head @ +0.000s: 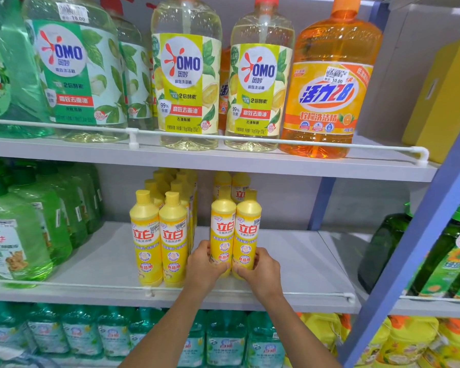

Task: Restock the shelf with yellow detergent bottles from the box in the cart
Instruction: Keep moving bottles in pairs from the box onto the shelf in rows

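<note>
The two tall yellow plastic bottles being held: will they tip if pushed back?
Probably: the tall yellow plastic bottles are narrow, so a high push could topple them. The low grips of the left hand and right hand seem steadier. The smooth grey shelf likely lets them slide.
</note>
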The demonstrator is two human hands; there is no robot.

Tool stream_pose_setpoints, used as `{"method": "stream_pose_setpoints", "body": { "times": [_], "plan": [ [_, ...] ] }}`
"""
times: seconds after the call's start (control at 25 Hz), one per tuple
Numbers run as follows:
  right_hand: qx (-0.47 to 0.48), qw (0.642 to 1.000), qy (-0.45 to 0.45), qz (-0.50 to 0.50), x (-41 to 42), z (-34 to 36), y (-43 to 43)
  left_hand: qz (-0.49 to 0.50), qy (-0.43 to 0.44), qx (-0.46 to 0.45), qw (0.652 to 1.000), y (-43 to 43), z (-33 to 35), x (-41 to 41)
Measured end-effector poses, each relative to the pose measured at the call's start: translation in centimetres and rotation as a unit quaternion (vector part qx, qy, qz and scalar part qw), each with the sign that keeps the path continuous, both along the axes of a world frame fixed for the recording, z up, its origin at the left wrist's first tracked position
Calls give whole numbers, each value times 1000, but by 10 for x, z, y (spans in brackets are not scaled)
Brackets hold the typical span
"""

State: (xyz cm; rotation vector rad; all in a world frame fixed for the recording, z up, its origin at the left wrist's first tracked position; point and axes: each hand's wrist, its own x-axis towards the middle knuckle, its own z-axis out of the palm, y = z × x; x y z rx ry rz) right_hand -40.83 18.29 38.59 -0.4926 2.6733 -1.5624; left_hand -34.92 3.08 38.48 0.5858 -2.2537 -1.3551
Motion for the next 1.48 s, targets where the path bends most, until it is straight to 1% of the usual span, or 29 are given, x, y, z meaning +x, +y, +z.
{"method": "stream_pose_setpoints", "body": {
  "times": [0.12,0.2,0.48,0.68,0.88,0.96,1.04,1.28,1.48],
  "plan": [
    [35,999,-15,-1,-13,4,-4,7,-28,0,1000,-1,2,-8],
    [40,999,-19,-4,-23,6,-9,15,-34,8,999,-1,4,-16],
    [-17,998,-54,-21,-54,-3,-27,48,-53,27,997,-10,-6,-47],
    [-51,997,-49,-39,-74,-14,-40,58,-21,56,997,-23,-29,-72],
    [-71,996,-30,-40,-88,-21,-48,57,9,61,996,-27,-29,-85],
    [-77,996,-19,-43,-92,-24,-51,67,20,78,994,-29,-28,-88],
    [-76,996,-9,-46,-96,-27,-55,75,26,96,992,-29,-29,-93],
    [-69,996,16,-53,-105,-31,-58,93,47,72,992,-30,-32,-103],
    [-77,995,36,-49,-103,-31,-59,91,79,100,988,-30,-33,-102]
  ]
}}
